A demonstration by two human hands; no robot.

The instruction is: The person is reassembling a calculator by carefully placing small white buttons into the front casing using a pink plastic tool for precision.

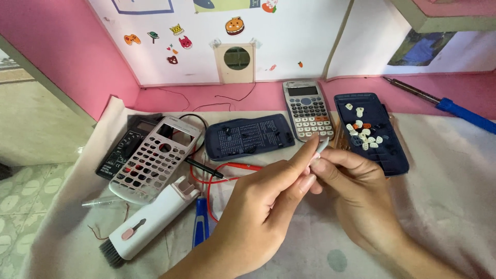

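Head view shows the left hand point(258, 206) and right hand point(356, 199) pinching together one small pale strip point(323, 145) above the tabletop point(444, 206), near loose calculator keys point(363, 132); it looks slippery and could drop among them.

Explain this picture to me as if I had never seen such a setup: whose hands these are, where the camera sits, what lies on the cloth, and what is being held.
There is no machine here. One camera sits on a person's head and looks down at their own bare hands. The left hand and right hand meet in the middle and together pinch a small pale sliver; what it is cannot be told. On the white cloth lie a whole grey calculator, an empty calculator faceplate, two dark blue shells, one bare and one holding loose keys, a black multimeter with red and black probes, and a white cleaning brush. A blue-handled soldering iron lies at the back right.
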